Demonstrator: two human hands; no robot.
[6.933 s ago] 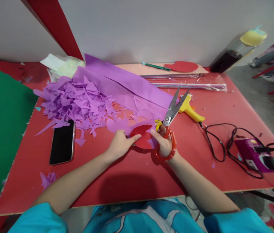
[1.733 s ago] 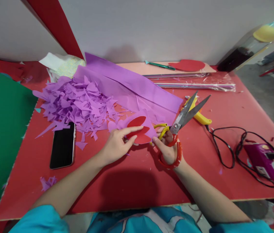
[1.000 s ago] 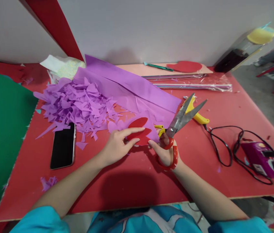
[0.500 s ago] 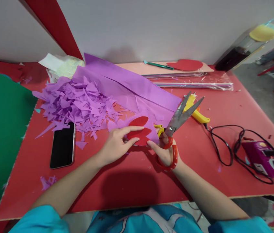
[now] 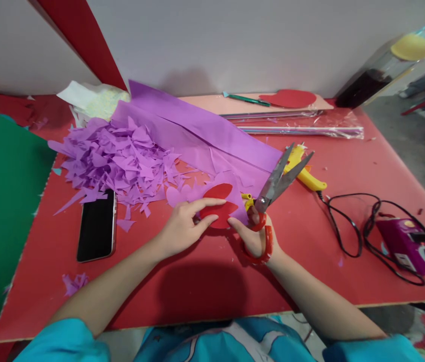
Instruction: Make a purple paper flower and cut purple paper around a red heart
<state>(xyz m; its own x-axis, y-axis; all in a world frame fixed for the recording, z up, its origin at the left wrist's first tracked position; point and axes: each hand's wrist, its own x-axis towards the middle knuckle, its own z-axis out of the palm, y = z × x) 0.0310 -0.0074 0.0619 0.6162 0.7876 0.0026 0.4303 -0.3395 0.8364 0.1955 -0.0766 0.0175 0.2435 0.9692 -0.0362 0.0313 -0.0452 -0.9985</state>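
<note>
My left hand [image 5: 188, 223] pinches a red paper piece [image 5: 220, 217] between thumb and fingers. This piece lies over purple paper with a scalloped edge [image 5: 177, 195], and a red oval [image 5: 218, 191] shows just above my left fingertips. My right hand [image 5: 255, 234] has scissors [image 5: 273, 186] hooked on it by their red handles, the blades apart and pointing up and to the right. Its thumb touches the right edge of the papers. A small yellow item [image 5: 248, 203] sits beside the right fingers, partly hidden.
A heap of purple scraps [image 5: 114, 161] and a phone [image 5: 97, 226] lie left. Purple sheets [image 5: 197, 125] stretch behind my hands. Right are a yellow glue gun [image 5: 305, 173], its cable, and a purple box [image 5: 404, 246]. A bottle [image 5: 374, 80] stands back right.
The red and purple papers have shifted slightly down and to the right in my hands. The scissors have moved slightly left, their blades still apart. Both hands keep their grip.
</note>
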